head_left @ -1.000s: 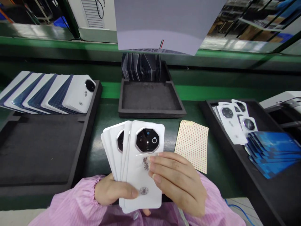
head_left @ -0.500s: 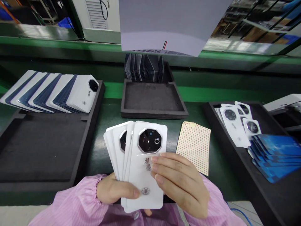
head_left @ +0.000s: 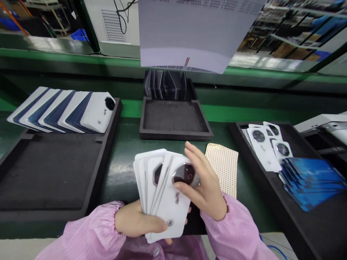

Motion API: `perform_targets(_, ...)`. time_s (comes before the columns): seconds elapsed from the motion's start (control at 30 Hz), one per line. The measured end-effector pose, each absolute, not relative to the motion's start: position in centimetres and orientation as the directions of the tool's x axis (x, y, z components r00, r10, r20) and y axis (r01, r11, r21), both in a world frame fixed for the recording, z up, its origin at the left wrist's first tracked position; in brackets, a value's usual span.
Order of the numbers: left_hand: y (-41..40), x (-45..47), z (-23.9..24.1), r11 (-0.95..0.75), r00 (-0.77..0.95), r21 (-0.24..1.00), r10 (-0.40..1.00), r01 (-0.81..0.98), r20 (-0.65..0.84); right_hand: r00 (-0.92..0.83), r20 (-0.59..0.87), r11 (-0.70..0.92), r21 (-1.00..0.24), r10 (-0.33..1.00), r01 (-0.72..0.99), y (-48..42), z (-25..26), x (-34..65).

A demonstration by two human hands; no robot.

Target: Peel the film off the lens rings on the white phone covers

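Observation:
My left hand (head_left: 138, 224) grips a fanned stack of several white phone back covers (head_left: 158, 187) by their lower ends. The front cover (head_left: 173, 211) has a dark octagonal camera window, red script and a round emblem. My right hand (head_left: 202, 186) rests on the upper part of that front cover, thumb on the camera window, fingers along its right edge. Both wrists are in pink sleeves, above the green bench.
A black foam tray (head_left: 54, 173) at left holds a row of white covers (head_left: 67, 112). A small black tray (head_left: 175, 119) with dark sheets stands behind. A dotted sticker sheet (head_left: 225, 166) lies right of my hands. The right tray (head_left: 320, 231) holds covers and blue sheets (head_left: 311, 178).
My right hand has moved up from the middle of the front cover to its camera window. The fan of covers has tilted to the right.

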State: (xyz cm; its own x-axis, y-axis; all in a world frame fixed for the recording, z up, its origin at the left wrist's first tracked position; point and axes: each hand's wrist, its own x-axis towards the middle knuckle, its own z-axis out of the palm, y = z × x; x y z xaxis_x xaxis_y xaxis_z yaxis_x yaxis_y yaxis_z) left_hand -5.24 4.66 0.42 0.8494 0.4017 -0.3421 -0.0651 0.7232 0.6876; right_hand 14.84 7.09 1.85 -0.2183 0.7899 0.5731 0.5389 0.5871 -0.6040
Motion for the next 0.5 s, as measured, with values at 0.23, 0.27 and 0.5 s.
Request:
perform_targets(0.23,5.4,-4.8,0.5,0.709,0.854,0.703,0.394,-0.048,-0.34,0.09,0.211,0.191,-0.962,0.973,0.196,9.4,0.8,18.5)
perform_targets(0.27,5.6,-5.0,0.9,0.726,0.854,0.683,0.406,-0.084,-0.327,0.25,0.232,0.2,-0.969,0.94,0.145,9.7,0.6,19.5)
perform_targets(0.5,7.3,-7.5,3.2,0.486,0.578,0.765,0.795,-0.422,-0.187,0.266,0.321,0.21,-0.903,0.909,0.375,11.2,-1.0,21.2)
